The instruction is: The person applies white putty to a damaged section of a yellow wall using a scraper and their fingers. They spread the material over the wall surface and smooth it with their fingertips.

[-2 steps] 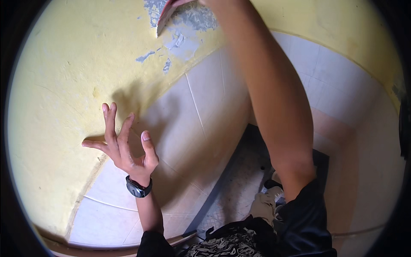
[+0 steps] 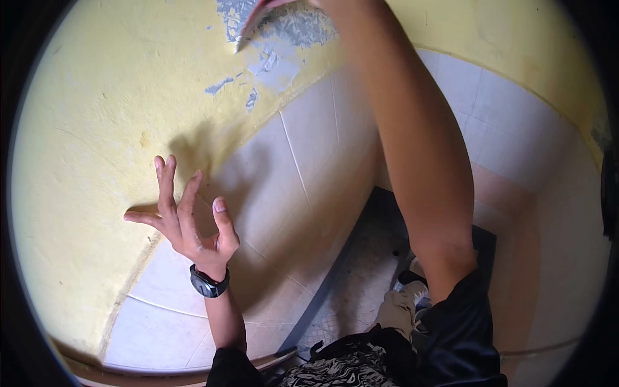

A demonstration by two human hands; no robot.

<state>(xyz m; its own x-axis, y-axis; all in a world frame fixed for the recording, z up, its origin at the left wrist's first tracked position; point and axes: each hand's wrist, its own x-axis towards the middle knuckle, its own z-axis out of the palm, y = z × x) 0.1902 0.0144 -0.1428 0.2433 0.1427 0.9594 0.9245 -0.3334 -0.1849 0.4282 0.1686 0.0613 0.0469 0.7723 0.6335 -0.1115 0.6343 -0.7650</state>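
A person's raised right arm [image 2: 412, 161] reaches up past the top edge of the head view, the right hand itself cut off by the frame, so its grip cannot be told; below the hidden hand a flat metal scraper blade with a reddish upper part [image 2: 253, 22] shows, its pale tip set against the yellow painted wall [image 2: 97, 97] at the edge of a grey scraped patch of bare plaster [image 2: 296, 26]; smaller grey flecks of missing paint [image 2: 222, 84] lie just below and to the left of the blade; the left hand [image 2: 187, 219] is held open, fingers apart and curled back, holding nothing, its fingertips near the yellow wall where paint meets the pale glazed wall tiles [image 2: 309, 174]; whether they touch cannot be told; a black wristwatch [image 2: 207, 282] sits on the left wrist; both arms come from black sleeves [image 2: 451, 342]; lower centre, a black-and-white patterned garment [image 2: 342, 374] and a speckled floor [image 2: 361, 284] beneath, w/ a pale shoe [image 2: 396, 309] near the right elbow
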